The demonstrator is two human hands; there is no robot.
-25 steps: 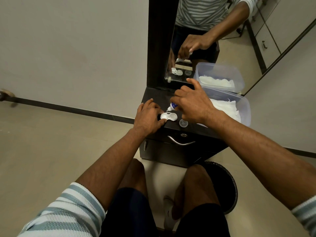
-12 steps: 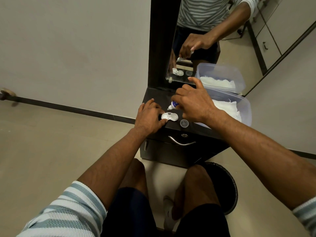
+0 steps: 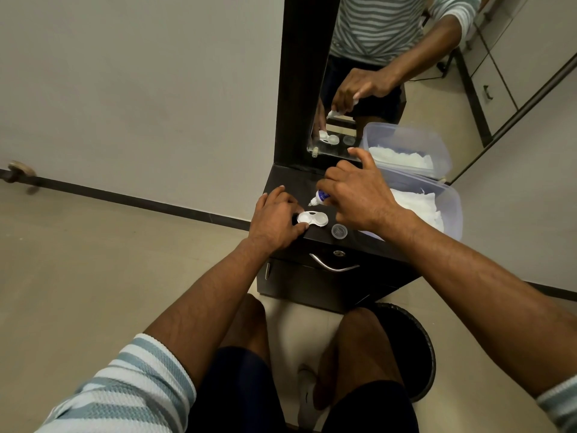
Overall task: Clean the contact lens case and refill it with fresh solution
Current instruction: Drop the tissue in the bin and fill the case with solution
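While the left hand [image 3: 276,221] pinches the white, two-welled lens case [image 3: 312,218] on the dark glossy cabinet top [image 3: 293,182], the right hand [image 3: 359,195] grips a tilted solution bottle [image 3: 319,197], nozzle just above the case. A round translucent cap [image 3: 339,230] lies beside it, near a clear plastic tub [image 3: 449,207] of crumpled white tissue.

mirror [image 3: 374,73] upright | tub of tissues [image 3: 449,214] right | drawer handle [image 3: 334,266]

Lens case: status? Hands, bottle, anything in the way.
Left hand holds lens case on cabinet top. Right hand grips solution bottle, nozzle tilted toward case. Loose cap beside case, clear of it.
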